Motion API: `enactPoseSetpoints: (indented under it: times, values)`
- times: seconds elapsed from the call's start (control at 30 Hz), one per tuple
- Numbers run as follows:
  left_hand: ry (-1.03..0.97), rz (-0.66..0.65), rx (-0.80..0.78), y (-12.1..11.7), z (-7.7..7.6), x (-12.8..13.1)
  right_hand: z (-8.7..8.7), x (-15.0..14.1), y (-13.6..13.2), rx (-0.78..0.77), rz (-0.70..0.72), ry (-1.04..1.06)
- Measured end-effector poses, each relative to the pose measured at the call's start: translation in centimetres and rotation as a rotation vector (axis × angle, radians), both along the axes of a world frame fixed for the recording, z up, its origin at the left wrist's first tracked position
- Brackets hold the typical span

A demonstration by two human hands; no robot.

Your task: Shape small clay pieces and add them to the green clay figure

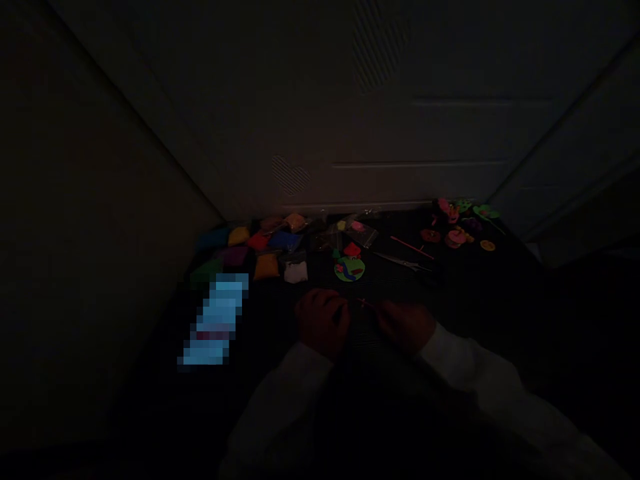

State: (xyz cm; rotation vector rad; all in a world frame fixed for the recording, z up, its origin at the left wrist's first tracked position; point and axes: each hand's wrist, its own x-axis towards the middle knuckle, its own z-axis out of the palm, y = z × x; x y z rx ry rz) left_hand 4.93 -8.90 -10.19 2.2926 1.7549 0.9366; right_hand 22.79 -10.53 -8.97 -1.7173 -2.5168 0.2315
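A: Specify the left section of the table (273, 320).
B: Bags (267, 267) sit grouped there, with the screen (215, 320) in front.
A: Centre?
B: The disc (349, 269) lies right of the bags, beyond the left hand (323, 320) and right hand (407, 325); the rod (365, 303) is between them.
A: Right?
B: Scissors (413, 265) right of the disc, stick (414, 248) behind them, models (455, 239) farther right.

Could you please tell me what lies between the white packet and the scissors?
In the head view, a round green piece with coloured shapes lies between the white packet and the scissors.
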Motion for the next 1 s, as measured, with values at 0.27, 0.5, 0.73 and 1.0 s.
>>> enactPoseSetpoints:
  times: [0.27, 0.5, 0.73, 1.0]
  values:
    - [0.01, -0.02, -0.01, 0.2, 0.0, 0.1, 0.0, -0.1, 0.2, 0.001, 0.001, 0.002]
    - [0.017, -0.036, -0.012, 0.2, 0.0, 0.0, 0.4, 0.4, -0.1, -0.003, 0.018, 0.008]
    - [0.033, -0.047, -0.026, 0.1, 0.2, 0.4, 0.2, -0.3, 0.4, 0.015, 0.014, 0.029]
    - [0.02, -0.032, -0.048, 0.3, -0.1, 2.3, -0.5, 0.2, 0.1, 0.064, -0.017, 0.08]
